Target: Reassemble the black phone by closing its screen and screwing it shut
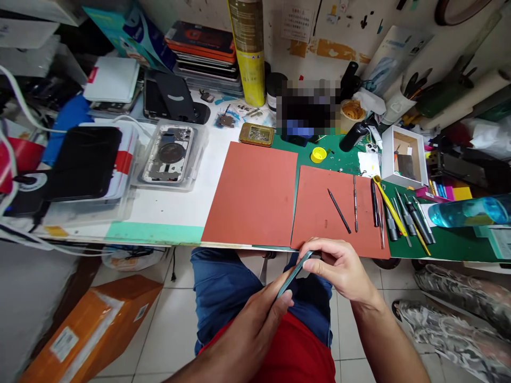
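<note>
A slim smartphone, probably light, stiff and slippery, is pinched at both ends between the left hand and right hand, just below the table.

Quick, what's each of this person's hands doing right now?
Left hand: closed, holding the lower end of a slim dark-green phone.
Right hand: closed, pinching the upper end of the same phone.

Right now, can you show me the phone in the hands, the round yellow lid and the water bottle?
phone (294,274): head view, on its long thin edge between the fingers.
yellow lid (318,155): head view, on the middle of its top.
water bottle (467,211): head view, on its blue side.
</note>
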The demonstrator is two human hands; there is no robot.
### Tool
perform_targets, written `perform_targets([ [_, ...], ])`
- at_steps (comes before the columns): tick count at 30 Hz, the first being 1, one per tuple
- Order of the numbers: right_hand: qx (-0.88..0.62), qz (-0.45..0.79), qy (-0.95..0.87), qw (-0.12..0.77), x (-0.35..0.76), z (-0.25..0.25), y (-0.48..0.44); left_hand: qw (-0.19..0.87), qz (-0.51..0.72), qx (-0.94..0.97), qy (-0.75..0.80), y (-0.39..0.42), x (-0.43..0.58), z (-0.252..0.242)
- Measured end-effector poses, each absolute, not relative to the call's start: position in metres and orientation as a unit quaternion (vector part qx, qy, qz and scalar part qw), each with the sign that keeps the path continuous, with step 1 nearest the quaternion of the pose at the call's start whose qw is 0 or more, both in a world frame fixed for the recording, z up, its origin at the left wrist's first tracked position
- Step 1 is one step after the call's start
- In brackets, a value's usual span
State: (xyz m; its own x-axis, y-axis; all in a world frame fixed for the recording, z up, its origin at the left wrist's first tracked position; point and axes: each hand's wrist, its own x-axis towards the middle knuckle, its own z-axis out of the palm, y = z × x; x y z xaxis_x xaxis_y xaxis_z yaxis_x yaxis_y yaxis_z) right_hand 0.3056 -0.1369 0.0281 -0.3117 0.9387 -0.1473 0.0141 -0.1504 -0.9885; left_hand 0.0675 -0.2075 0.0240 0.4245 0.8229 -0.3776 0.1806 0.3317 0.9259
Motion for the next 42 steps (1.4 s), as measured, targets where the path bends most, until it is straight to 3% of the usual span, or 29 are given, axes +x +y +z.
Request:
perform_targets([
  [3,-0.438,0.618,-0.527,0.384,0.307,0.025,-0.138,0.668,0.185,0.526,0.493,-0.206,0.069,0.029],
  [15,-0.417,0.638,-0.513,0.395,0.308,0.023,-0.138,0.657,0.217,0.537,0.483,-0.202,0.077,0.033],
  [26,-0.441,0.644,-0.495,0.381,0.307,0.020,-0.138,0.679,0.142,0.518,0.501,-0.201,0.075,0.024],
  [42,-0.477,0.638,-0.488,0.357,0.302,0.024,-0.139,0.651,0.174,0.559,0.484,-0.195,0.079,0.033],
])
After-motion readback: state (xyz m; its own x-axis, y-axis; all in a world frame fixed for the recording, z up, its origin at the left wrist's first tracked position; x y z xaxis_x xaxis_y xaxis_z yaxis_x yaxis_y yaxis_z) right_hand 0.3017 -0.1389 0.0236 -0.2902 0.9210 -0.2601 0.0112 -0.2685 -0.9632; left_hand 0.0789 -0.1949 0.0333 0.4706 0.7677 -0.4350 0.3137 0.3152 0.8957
